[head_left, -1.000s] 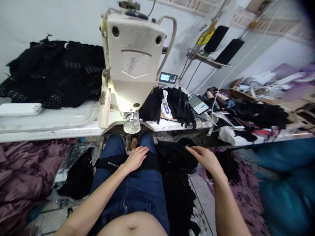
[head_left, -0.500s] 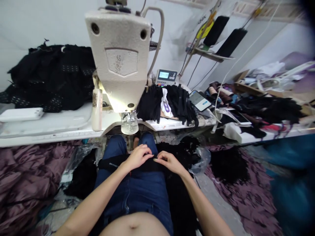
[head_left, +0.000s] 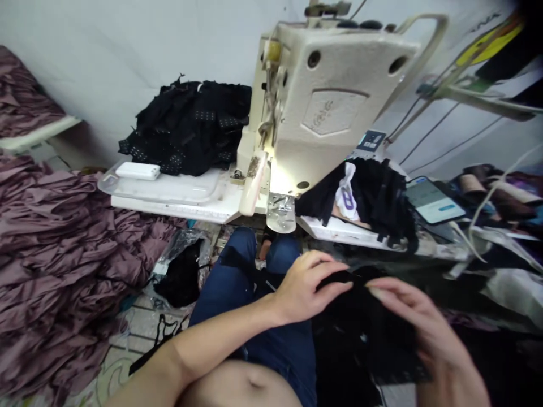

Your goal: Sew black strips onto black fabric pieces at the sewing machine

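Both my hands hold a piece of black fabric (head_left: 360, 333) above my lap in blue jeans (head_left: 237, 271). My left hand (head_left: 307, 285) pinches its upper edge with curled fingers. My right hand (head_left: 413, 316), blurred by motion, grips the same piece from the right, fingers closed over it. A white sewing machine (head_left: 322, 107) stands just beyond my hands on the white table (head_left: 169, 198), its presser foot (head_left: 280, 212) above my knees.
A heap of black garments (head_left: 190, 127) and a white box (head_left: 138, 170) lie left of the machine. Black strips (head_left: 377, 195) and a phone (head_left: 432, 200) lie to its right. Purple fabric (head_left: 63, 237) covers the floor on the left, with a plastic bag of black cloth (head_left: 182, 274).
The view has swung left and closer to the machine. Both hands have lifted the black fabric off my lap and moved right, the right hand now spread further along the piece.
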{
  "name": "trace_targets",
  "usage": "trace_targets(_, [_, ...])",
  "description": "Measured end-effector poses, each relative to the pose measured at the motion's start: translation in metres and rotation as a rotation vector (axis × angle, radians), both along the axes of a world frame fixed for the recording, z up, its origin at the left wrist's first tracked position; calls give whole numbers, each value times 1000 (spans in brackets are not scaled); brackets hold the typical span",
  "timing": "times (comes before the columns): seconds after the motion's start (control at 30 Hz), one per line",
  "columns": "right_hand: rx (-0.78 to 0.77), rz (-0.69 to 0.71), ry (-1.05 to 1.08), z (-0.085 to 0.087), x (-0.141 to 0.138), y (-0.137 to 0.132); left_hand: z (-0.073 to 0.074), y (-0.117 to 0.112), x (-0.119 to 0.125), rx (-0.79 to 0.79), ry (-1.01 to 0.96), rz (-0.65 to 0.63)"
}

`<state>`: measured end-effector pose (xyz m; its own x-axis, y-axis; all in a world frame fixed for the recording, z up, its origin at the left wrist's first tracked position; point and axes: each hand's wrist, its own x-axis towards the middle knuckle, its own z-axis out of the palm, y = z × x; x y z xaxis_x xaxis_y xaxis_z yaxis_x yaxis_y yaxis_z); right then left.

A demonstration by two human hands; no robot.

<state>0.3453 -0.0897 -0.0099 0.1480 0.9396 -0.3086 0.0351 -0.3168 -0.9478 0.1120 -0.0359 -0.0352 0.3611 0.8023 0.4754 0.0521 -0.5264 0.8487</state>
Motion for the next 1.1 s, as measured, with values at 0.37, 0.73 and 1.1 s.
trace_targets(0.37, [-68, 542, 250, -39, -125, 43, -22, -19, -123, -476, 249, -72])
trace_targets(0.73, [159, 561, -9, -22, -121, 60, -22, -4, -122, -161, 349, 54])
trace_targets(1.1, [9, 399, 235, -8, -118, 67, 4, -6, -106, -438, 212, 19])
